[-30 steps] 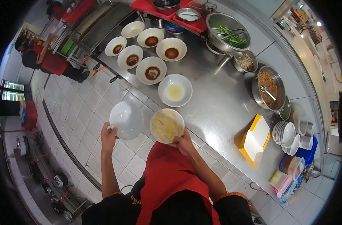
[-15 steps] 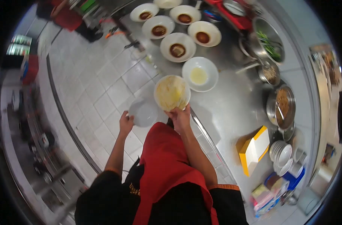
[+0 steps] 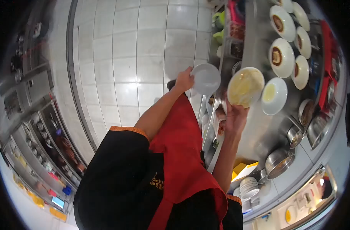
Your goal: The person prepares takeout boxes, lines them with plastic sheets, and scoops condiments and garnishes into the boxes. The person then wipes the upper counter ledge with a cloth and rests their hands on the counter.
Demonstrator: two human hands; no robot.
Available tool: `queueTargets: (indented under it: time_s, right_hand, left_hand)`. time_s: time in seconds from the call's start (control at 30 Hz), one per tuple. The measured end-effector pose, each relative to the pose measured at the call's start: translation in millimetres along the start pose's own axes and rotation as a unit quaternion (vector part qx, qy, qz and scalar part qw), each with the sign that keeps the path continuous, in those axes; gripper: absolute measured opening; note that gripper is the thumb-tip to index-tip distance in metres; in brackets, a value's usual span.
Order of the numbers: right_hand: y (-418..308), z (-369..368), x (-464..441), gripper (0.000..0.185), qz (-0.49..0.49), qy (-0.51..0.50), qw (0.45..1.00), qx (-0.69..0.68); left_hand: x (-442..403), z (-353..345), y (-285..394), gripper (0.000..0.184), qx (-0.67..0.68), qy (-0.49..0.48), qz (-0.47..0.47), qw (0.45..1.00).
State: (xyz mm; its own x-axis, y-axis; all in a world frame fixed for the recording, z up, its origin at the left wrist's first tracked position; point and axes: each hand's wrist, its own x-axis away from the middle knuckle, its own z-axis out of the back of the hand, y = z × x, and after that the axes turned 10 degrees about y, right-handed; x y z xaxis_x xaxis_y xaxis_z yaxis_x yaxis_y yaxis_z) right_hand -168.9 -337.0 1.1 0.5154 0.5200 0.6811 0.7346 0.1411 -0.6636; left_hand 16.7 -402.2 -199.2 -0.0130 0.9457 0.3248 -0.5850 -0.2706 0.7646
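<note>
My left hand (image 3: 184, 79) grips the edge of an empty-looking pale grey plate (image 3: 207, 79), fingers closed on its rim, over the floor by the counter edge. My right hand (image 3: 236, 119) holds a white bowl (image 3: 259, 78) from below its near rim; the bowl is tilted, and pale yellow food or residue coats its inside. Just right of it on the steel counter sits a white bowl of thin yellowish liquid (image 3: 279, 104). Beyond stand several white bowls with dark brown sauce, the nearest sauce bowl (image 3: 286, 69) with something paler in its middle.
The steel counter (image 3: 255, 132) runs along my right, with metal pots (image 3: 279, 163), a yellow box (image 3: 242, 169) and stacked small dishes (image 3: 249, 188). Containers with food line its left edge. Tiled floor (image 3: 144, 50) lies to my left, with kitchen equipment (image 3: 40, 76) beyond.
My view has turned, so the counter and bowls now lie further right. Both hands are raised further ahead, still holding the plate and the bowl; the plate is now beside the counter edge.
</note>
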Motion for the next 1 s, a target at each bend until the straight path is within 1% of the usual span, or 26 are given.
queueTargets:
  time_s: [0.03,0.07,0.1,0.17,0.2,0.23,0.3,0.33,0.43,0.47,0.5,0.57,0.63,0.67,0.7,0.77,0.83,0.87,0.93,0.97,1.0]
  right_hand:
    - [-6,-6,7,0.076,-0.003,-0.001,1.0,-0.005]
    - [-11,-15,14,0.077,-0.011,0.018,0.999,0.04]
    - [-8,-9,12,0.077,-0.02,0.025,0.998,0.057]
    - [-9,2,4,0.074,0.009,0.016,0.998,0.057]
    - [-11,3,3,0.071,0.007,0.001,0.998,0.068]
    - [-11,2,3,0.071,0.0,0.005,0.997,0.077]
    - [-15,1,2,0.07,0.038,0.032,0.994,0.098]
    - [-21,7,-3,0.074,0.019,0.028,0.996,0.081]
    - [-36,25,-18,0.073,0.02,0.035,0.998,0.05]
    - [-41,31,-26,0.073,0.021,0.036,0.998,0.05]
    - [-46,34,-29,0.073,0.024,0.026,0.999,0.022]
    - [-53,41,-36,0.072,0.035,0.019,0.999,-0.013]
    - [-59,30,-39,0.07,0.091,0.049,0.995,0.013]
    - [-61,34,-43,0.07,0.097,0.055,0.994,0.009]
    - [-62,36,-48,0.07,0.093,0.044,0.995,-0.007]
    - [-65,39,-54,0.07,0.095,0.034,0.994,-0.028]
    - [-58,28,-47,0.07,0.11,0.062,0.991,-0.051]
    - [-56,29,-45,0.07,0.107,0.051,0.991,-0.065]
    - [-52,24,-36,0.07,0.111,0.07,0.989,-0.072]
    - [-51,22,-32,0.07,0.108,0.088,0.987,-0.074]
    - [-50,21,-29,0.07,0.097,0.082,0.988,-0.082]
  left_hand:
    - [5,-12,-6,0.035,0.002,0.01,-0.005,1.0]
    - [10,-23,-12,0.033,0.005,0.02,-0.01,1.0]
    - [15,-30,-13,0.033,0.009,0.015,0.009,1.0]
    - [20,-34,-12,0.029,0.009,0.008,0.053,0.999]
    - [24,-38,-14,0.03,0.013,0.049,0.018,0.999]
    - [26,-42,-16,0.03,0.014,0.047,0.029,0.998]
    - [23,-47,-16,0.031,0.008,0.034,0.076,0.996]
    - [22,-52,-19,0.031,0.01,0.035,0.079,0.996]
    - [11,-64,-15,0.031,0.016,0.045,0.08,0.996]
    - [7,-68,-12,0.03,0.009,0.072,0.056,0.996]
    - [5,-69,-6,0.029,0.001,0.095,0.031,0.995]
    - [-4,-71,3,0.028,0.015,0.083,0.026,0.996]
    - [-10,-70,18,0.027,0.031,0.068,0.019,0.997]
    - [-12,-67,27,0.026,0.055,0.063,0.018,0.996]
    - [-16,-68,34,0.025,0.08,0.06,0.015,0.995]
    - [-24,-75,45,0.025,0.075,0.049,-0.004,0.996]
    - [-30,-85,53,0.026,0.066,0.032,-0.029,0.997]
    - [-32,-90,57,0.026,0.068,0.027,-0.036,0.997]
    - [-36,-97,69,0.027,0.052,-0.005,-0.016,0.999]
    - [-39,-101,74,0.027,0.053,-0.008,-0.025,0.998]
    - [-39,-106,76,0.029,0.041,-0.011,-0.032,0.999]
